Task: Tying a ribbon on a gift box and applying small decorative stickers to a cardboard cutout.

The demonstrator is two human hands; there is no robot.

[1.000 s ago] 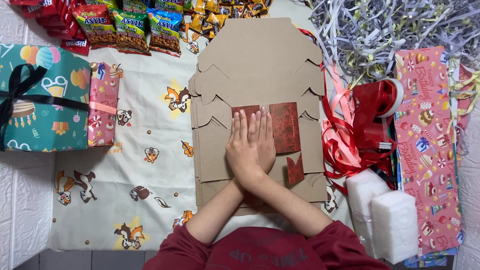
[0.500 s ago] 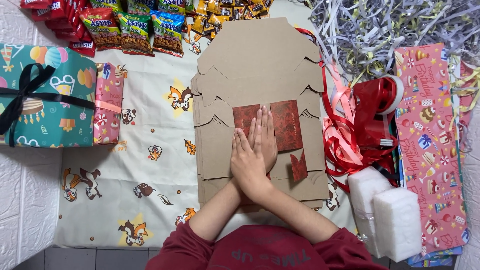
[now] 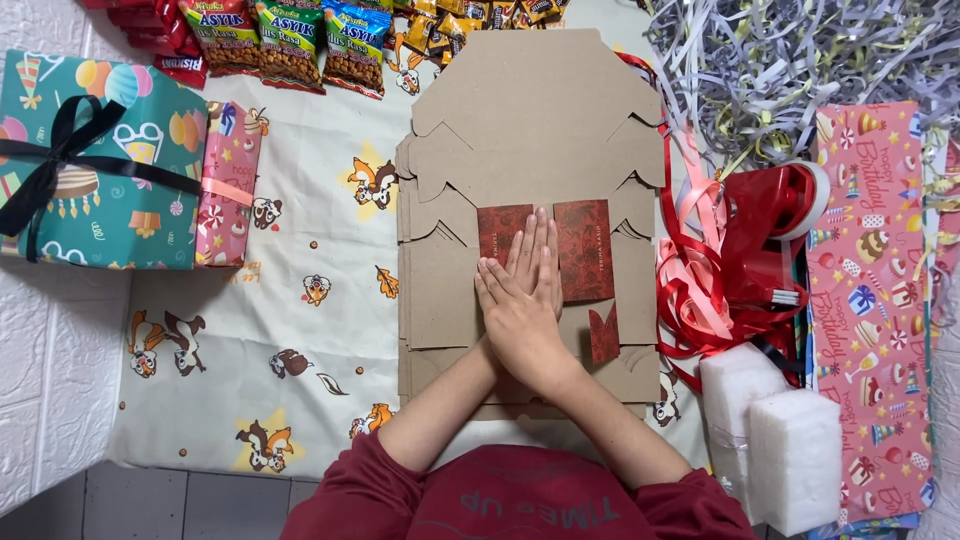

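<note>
Right now I see both of my hands flat and open, fingers straight and together, one laid over the other, gripping nothing. The right hand (image 3: 535, 275) lies on top, its arm crossing from the right; the left hand (image 3: 505, 300) is under it and mostly hidden, only some fingers showing at the left. Both press down on a dark red card (image 3: 585, 250) that lies on the stack of brown cardboard sheets (image 3: 540, 110). The card spreads out to both sides of the hands, and its middle is covered, so I cannot tell its fold. To the right stands a red tape dispenser (image 3: 765, 235), well apart.
</note>
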